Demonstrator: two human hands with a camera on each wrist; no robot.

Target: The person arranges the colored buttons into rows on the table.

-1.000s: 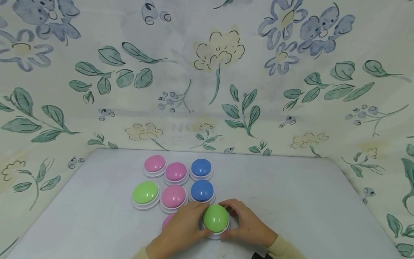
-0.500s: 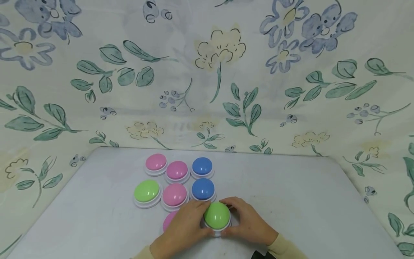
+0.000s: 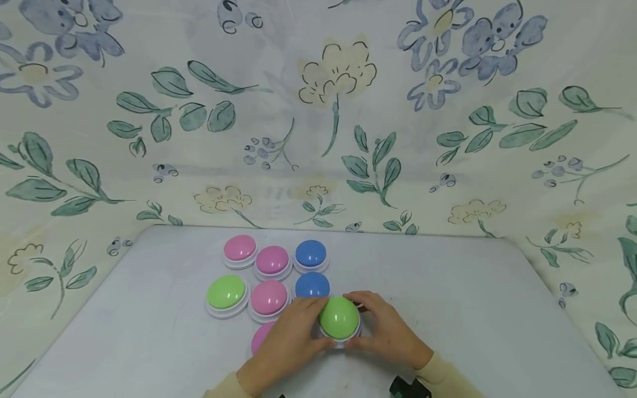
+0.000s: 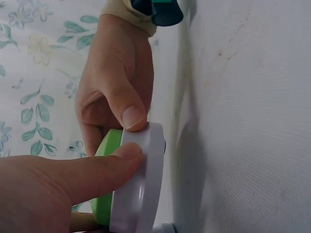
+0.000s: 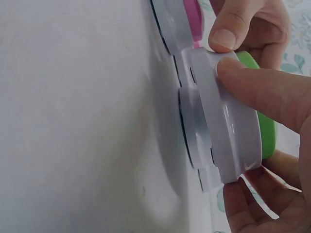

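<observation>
- Both hands share the green button (image 3: pixel 339 318): the left hand (image 3: pixel 293 331) grips one side, the right hand (image 3: pixel 390 334) the other, fingers curved round the white base.
- Seen from the head, the button is dome up, on the person's side of the nearer blue button (image 3: pixel 312 284); its height is hard to judge there.
- The wrist views show the base raised off the table (image 3: pixel 448 298), a shadow lying on the surface beside it.
- The left wrist view shows both thumbs on the base's near side, tips close together, and a green patch on the black object (image 4: pixel 165 12) at the right sleeve (image 4: pixel 127 10).
- The right wrist view alone gives the right fingertips (image 5: pixel 233 194) at the rim and, beyond, white bases on the table, one with a pink dome (image 5: pixel 194 19).
- Only the head view has the whole group: two blue, four pink, a second green (image 3: pixel 226 292); the left hand partly covers the nearest pink.
</observation>
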